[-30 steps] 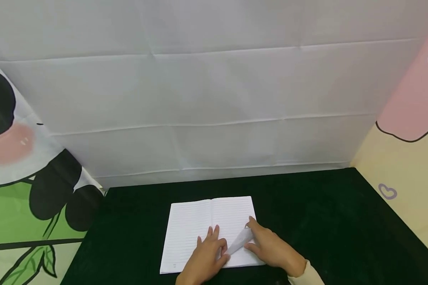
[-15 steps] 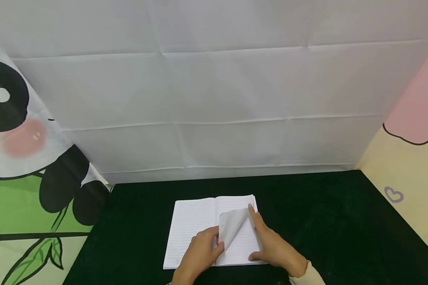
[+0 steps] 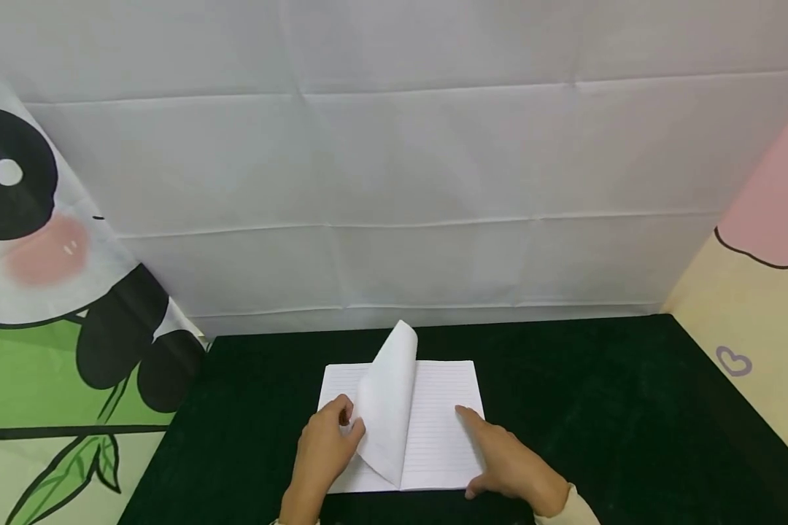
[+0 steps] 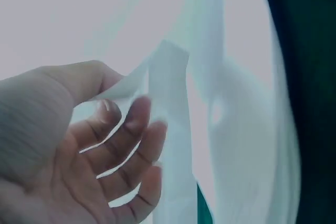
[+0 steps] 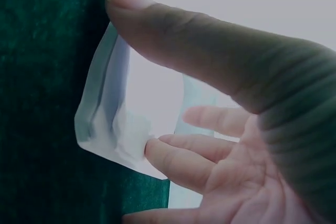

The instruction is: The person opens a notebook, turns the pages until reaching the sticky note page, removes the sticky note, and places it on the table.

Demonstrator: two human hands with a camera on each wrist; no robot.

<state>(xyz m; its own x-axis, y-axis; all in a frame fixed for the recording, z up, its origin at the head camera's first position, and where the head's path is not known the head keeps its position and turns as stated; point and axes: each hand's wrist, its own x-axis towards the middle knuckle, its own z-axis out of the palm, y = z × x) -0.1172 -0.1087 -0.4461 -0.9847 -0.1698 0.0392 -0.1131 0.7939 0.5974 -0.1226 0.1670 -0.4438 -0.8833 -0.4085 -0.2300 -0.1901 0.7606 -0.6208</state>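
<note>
A lined notebook [image 3: 443, 430] lies spread on the dark green cloth. One of its pages [image 3: 389, 401] stands raised and curved over the left half, its top end tipped toward the back. My left hand [image 3: 322, 448] pinches this page's edge between thumb and index finger; the left wrist view shows the page [image 4: 170, 77] at the thumb tip, the other fingers loosely bent behind. On the notebook's right side rests my right hand [image 3: 511, 461], fingers extended over the page. Its thumb [image 5: 178, 30] lies along the lower edge of the notebook [image 5: 152, 93].
Dark green cloth [image 3: 584, 386] covers the table around the notebook. A white fabric backdrop [image 3: 433, 182] rises behind it. Printed cartoon panels stand on both sides, a panda-like figure [image 3: 46, 255] at left and a pink and cream panel [image 3: 755, 306] at right.
My left hand has lifted the page from the right half and carried it leftward past the centre fold. My right hand has slid slightly down the right edge.
</note>
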